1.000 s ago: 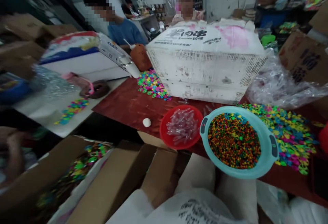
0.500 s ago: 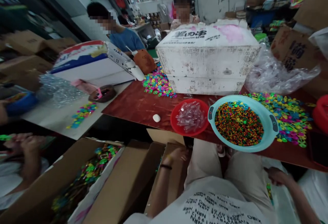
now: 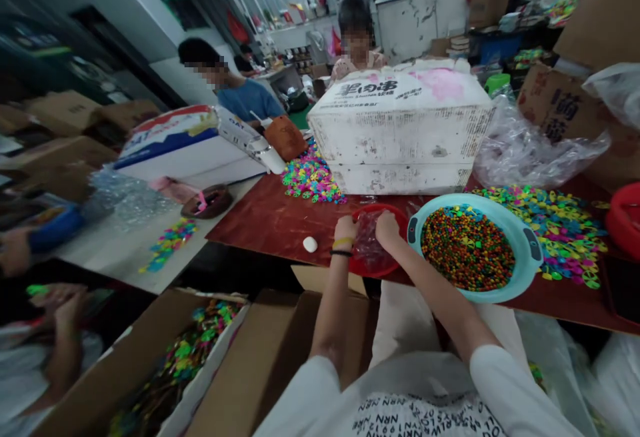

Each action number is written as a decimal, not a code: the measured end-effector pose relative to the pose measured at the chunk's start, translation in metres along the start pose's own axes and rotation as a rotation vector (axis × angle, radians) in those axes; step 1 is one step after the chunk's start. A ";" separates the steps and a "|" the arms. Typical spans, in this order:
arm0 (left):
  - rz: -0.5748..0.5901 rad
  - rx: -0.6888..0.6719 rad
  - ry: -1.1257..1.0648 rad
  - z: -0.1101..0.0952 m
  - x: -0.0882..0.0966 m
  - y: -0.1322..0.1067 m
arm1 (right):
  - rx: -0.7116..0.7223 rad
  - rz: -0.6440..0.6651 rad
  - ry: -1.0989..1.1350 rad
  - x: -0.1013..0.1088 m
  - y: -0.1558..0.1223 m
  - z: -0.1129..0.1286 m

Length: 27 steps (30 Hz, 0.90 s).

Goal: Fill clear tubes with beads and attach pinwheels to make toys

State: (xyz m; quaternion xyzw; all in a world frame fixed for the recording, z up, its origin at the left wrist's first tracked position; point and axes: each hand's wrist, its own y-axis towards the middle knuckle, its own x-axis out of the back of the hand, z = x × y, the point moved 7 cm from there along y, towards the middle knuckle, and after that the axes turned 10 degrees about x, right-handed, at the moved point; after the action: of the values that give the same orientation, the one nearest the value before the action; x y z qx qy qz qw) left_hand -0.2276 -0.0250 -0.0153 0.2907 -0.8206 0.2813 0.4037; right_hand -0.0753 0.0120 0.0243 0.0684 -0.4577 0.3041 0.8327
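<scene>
The left hand [image 3: 345, 230] and right hand [image 3: 388, 229] have reached the red bowl [image 3: 371, 269], their fingers' grip unclear.

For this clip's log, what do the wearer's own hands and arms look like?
Both hands are ungloved. The left hand has a yellow band at the wrist, with a black band just below it on the arm; the right hand shows no band. The sleeves are short, loose and white, part of a white shirt with black lettering across its front.
</scene>
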 end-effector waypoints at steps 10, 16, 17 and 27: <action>0.058 -0.007 -0.046 0.034 0.024 0.009 | 0.051 0.183 -0.024 -0.006 0.016 -0.009; -0.054 -0.176 -0.481 0.029 0.043 -0.030 | 0.263 0.028 -0.071 0.076 -0.054 -0.050; -0.029 -0.252 -0.536 0.016 0.042 -0.044 | 0.311 -0.018 -0.079 0.094 -0.070 -0.071; 0.376 -1.185 0.771 -0.159 -0.138 -0.174 | 0.145 0.280 -0.791 0.129 -0.120 -0.244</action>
State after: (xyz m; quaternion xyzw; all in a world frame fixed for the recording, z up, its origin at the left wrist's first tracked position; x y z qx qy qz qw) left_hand 0.0444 0.0033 -0.0077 -0.2419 -0.6708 -0.0630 0.6982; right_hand 0.2197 0.0680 0.0082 0.1752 -0.7240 0.3963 0.5367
